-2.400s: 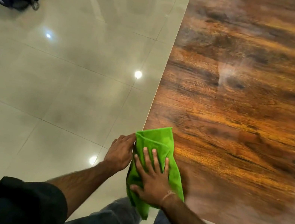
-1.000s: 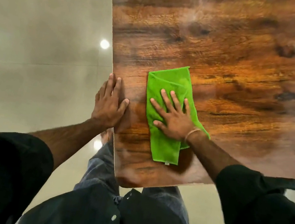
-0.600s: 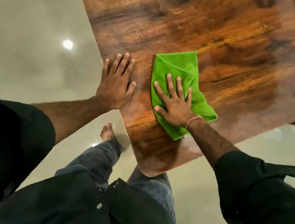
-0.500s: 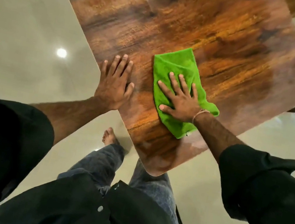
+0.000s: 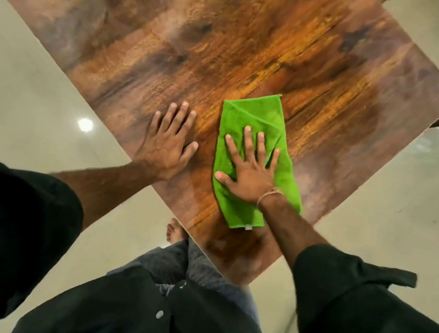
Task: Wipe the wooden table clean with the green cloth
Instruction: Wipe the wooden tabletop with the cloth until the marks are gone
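Both hands lie flat with fingers spread: the right hand (image 5: 250, 173) presses the folded green microfibre cloth (image 5: 255, 155) onto the brown wooden table (image 5: 235, 37) near its nearest corner, and the left hand (image 5: 168, 142) rests bare on the wood just beside the cloth. Soft, light and limp, the cloth likely bunches, so a flat palm on its middle suits best.

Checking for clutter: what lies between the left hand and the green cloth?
Head view: only bare brown wooden table top between left hand and folded green cloth.
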